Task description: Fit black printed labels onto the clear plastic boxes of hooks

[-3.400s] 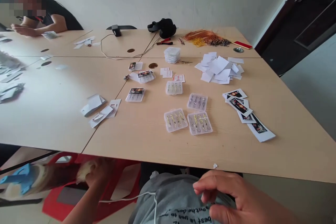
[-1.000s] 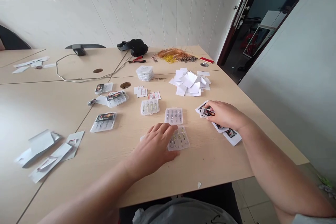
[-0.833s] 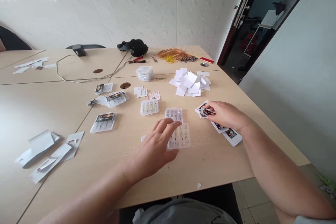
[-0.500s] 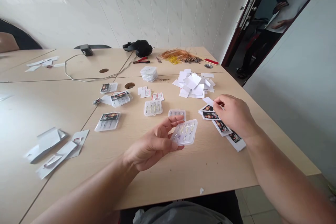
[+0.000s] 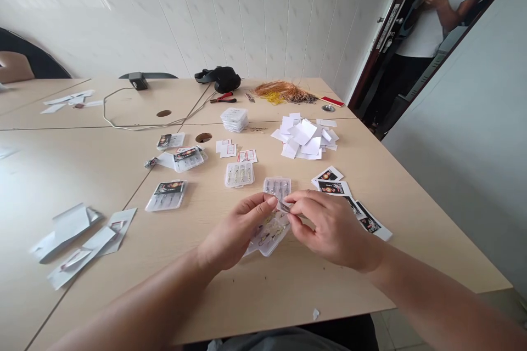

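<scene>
My left hand is closed on a clear plastic case with small metal hook-like pieces inside, held tilted above the table. My right hand pinches a small printed card just over the case. My left thumb and fingertip meet the card's other side. Just beyond my hands lies another clear case, and a further filled case rests to its left. Several black-printed cards are spread to the right of my right hand.
Behind are a stack of clear cases and a heap of white paper pieces. Cases with black labels and silvery packets lie left. Pliers and orange strands sit at the back. A person stands in the doorway.
My right hand has moved left from the printed cards, bringing one card to the case. My left hand has lowered the case and drawn it nearer. The person in the doorway has shifted.
</scene>
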### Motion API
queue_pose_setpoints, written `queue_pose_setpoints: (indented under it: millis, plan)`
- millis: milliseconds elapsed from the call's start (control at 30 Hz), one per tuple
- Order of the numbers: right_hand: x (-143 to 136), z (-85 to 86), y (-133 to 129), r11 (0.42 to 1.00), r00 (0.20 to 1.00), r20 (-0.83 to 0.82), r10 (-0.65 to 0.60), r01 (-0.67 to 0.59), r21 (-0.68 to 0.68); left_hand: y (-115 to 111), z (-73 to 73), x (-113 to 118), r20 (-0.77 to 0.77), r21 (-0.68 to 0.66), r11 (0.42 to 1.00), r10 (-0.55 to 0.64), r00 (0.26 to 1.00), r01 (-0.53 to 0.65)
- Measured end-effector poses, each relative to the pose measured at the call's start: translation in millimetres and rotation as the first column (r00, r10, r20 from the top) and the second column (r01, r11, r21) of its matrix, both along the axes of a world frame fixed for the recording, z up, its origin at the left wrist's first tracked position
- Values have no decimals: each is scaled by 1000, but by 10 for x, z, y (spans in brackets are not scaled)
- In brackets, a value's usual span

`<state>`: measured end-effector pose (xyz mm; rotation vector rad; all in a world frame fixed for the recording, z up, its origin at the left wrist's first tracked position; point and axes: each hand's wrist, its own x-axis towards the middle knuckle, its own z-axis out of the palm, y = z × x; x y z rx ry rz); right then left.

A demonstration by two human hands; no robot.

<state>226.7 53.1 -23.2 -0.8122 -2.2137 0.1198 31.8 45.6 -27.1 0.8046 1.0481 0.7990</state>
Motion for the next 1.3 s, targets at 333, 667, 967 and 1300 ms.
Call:
queue_pose_setpoints:
  millis: [333,667,967,1300]
  plan:
    - [76,79,22,825,983,-181,42,-136,-548,33,59,-49,-376,383,914,23,926,133]
    - [138,67,126,422,929,-368,-30,-323,-847,33,130,-92,-406,471,875,99,909,115]
    - [66,32,13,391,881,-465,-87,-399,-829,-12,111,-76,-215,321,947,51,975,21]
    - [149,202,-48,535,947,-314,-67,-231,-812,-89,214,-58,-152,363,930,-7,988,62]
